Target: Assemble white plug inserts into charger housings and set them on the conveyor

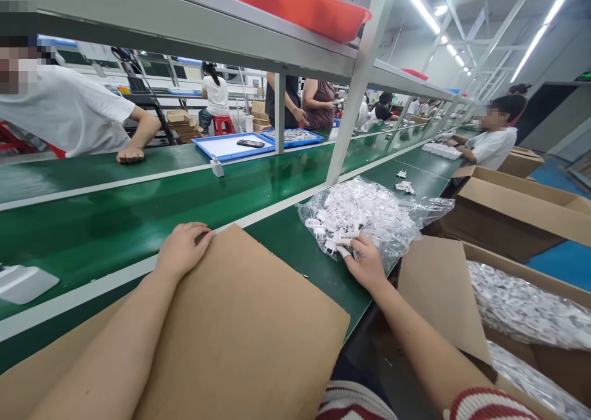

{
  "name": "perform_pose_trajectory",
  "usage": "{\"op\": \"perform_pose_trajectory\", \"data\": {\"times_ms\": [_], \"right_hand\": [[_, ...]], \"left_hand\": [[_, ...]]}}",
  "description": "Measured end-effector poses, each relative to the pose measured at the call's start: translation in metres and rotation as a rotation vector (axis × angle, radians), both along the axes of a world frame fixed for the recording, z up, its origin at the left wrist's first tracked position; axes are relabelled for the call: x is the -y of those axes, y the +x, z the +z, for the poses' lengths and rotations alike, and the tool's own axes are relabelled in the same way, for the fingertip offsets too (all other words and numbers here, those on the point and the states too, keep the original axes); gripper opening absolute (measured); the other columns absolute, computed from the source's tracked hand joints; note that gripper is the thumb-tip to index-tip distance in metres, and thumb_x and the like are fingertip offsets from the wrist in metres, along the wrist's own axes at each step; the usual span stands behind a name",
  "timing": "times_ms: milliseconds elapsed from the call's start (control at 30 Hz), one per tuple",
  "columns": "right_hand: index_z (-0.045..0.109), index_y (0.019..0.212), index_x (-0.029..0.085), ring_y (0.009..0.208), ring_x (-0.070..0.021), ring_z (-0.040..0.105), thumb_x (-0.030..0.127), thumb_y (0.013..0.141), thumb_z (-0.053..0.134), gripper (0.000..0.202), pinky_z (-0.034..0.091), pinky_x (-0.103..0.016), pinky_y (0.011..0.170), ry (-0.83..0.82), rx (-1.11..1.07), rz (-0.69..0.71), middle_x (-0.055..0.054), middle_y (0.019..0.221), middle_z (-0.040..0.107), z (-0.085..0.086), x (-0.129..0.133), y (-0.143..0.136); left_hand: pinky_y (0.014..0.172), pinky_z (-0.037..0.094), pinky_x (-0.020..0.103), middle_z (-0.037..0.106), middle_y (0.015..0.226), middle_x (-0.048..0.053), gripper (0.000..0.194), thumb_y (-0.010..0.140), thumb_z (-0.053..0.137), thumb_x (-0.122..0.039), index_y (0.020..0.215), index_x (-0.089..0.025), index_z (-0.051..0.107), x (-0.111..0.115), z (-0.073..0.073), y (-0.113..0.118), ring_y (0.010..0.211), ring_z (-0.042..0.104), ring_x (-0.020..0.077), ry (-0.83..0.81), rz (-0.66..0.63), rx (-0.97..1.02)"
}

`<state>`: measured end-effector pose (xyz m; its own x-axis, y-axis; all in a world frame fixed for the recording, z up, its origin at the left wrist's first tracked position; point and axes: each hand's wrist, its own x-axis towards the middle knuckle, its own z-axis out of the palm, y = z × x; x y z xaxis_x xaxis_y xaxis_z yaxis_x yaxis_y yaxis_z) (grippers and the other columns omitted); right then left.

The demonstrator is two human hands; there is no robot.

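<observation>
My left hand (182, 247) rests on the far corner of a brown cardboard sheet (249, 327) that lies flat on the green bench in front of me. My right hand (367, 263) reaches to a clear plastic bag (369, 214) full of small white plastic parts and pinches one or two white parts at the bag's near edge. The bag lies open on the bench, right of the cardboard.
An open cardboard box (526, 309) with bagged white parts stands at my right; another box (512, 207) behind it. A green conveyor belt (115, 217) runs across, carrying a white charger (216, 166). Blue trays (233, 145) and other workers sit beyond. A metal post (351, 112) rises nearby.
</observation>
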<state>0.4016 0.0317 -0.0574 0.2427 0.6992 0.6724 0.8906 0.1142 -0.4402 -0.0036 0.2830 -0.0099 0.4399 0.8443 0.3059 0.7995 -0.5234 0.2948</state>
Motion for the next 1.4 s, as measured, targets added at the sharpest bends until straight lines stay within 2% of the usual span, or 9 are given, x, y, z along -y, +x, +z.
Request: {"op": "perform_pose_trajectory", "data": {"times_ms": [133,300,433,700,833,967,1033,1167,1400], "right_hand": [[0.074,0.096,0.026,0.103,-0.0281,0.065,0.029,0.096,0.059,0.015,0.056,-0.045,0.092,0.003,-0.049,-0.008,-0.009,0.100,0.066,0.004,0.001,-0.003],[0.072,0.102,0.025,0.085,-0.0238,0.063,0.029,0.094,0.058,0.016,0.056,-0.038,0.078,0.008,-0.083,-0.026,-0.005,0.088,0.058,0.006,0.002,-0.004],[0.065,0.101,0.024,0.086,-0.0244,0.064,0.032,0.093,0.059,0.013,0.055,-0.038,0.079,-0.030,-0.117,-0.011,-0.006,0.091,0.063,0.003,0.001,-0.002],[0.056,0.084,0.025,0.079,-0.0227,0.060,0.029,0.091,0.057,0.009,0.050,-0.035,0.072,-0.040,-0.045,-0.040,-0.004,0.084,0.057,0.000,0.000,0.000],[0.065,0.096,0.023,0.086,-0.0242,0.062,0.029,0.091,0.060,0.009,0.054,-0.040,0.079,-0.070,-0.041,-0.065,-0.008,0.098,0.059,0.001,0.000,-0.001],[0.067,0.100,0.024,0.113,-0.0305,0.062,0.031,0.092,0.063,0.011,0.055,-0.047,0.095,-0.067,-0.055,-0.026,-0.013,0.122,0.060,0.000,-0.002,-0.001],[0.066,0.101,0.025,0.115,-0.0315,0.062,0.029,0.092,0.061,0.012,0.054,-0.048,0.096,-0.101,-0.040,-0.021,-0.012,0.118,0.062,-0.001,-0.002,-0.001],[0.062,0.102,0.023,0.098,-0.0302,0.062,0.022,0.085,0.056,0.018,0.055,-0.045,0.085,-0.201,0.028,-0.068,-0.009,0.101,0.062,-0.004,-0.003,0.001],[0.062,0.114,0.023,0.101,-0.0309,0.060,0.023,0.088,0.056,0.027,0.053,-0.044,0.085,-0.252,0.122,-0.052,-0.011,0.110,0.062,-0.004,-0.003,0.001]], "left_hand": [[0.099,0.050,0.049,0.071,0.123,0.009,0.045,0.097,0.042,-0.054,0.100,-0.022,0.074,-0.001,-0.002,-0.001,0.121,0.058,0.0340,0.003,-0.013,0.008],[0.096,0.050,0.047,0.072,0.121,0.009,0.045,0.097,0.041,-0.054,0.101,-0.022,0.074,-0.002,-0.002,-0.002,0.118,0.059,0.0334,0.000,-0.018,-0.003],[0.094,0.050,0.045,0.072,0.121,0.008,0.047,0.097,0.041,-0.054,0.102,-0.022,0.074,-0.002,-0.002,-0.002,0.118,0.059,0.0322,0.000,-0.023,-0.019],[0.092,0.049,0.044,0.073,0.116,0.008,0.045,0.096,0.041,-0.053,0.101,-0.022,0.074,-0.003,-0.002,-0.001,0.115,0.059,0.0316,-0.030,-0.014,-0.021],[0.088,0.048,0.044,0.073,0.116,0.009,0.045,0.097,0.041,-0.053,0.101,-0.022,0.074,-0.002,-0.002,-0.001,0.114,0.060,0.0325,-0.024,-0.012,-0.019],[0.089,0.049,0.044,0.073,0.117,0.008,0.045,0.097,0.040,-0.053,0.101,-0.023,0.074,-0.001,-0.001,-0.001,0.115,0.059,0.0324,-0.031,-0.003,-0.028],[0.092,0.049,0.046,0.073,0.117,0.008,0.046,0.096,0.040,-0.053,0.102,-0.022,0.074,-0.002,-0.001,-0.001,0.114,0.060,0.0324,-0.022,-0.008,-0.037],[0.095,0.049,0.049,0.073,0.118,0.010,0.048,0.096,0.039,-0.052,0.104,-0.021,0.074,-0.003,-0.002,-0.001,0.114,0.061,0.0335,0.005,-0.013,-0.056],[0.105,0.047,0.054,0.069,0.132,0.014,0.055,0.095,0.042,-0.053,0.124,-0.015,0.071,-0.006,-0.006,-0.002,0.126,0.057,0.0374,0.049,0.019,-0.038]]}}
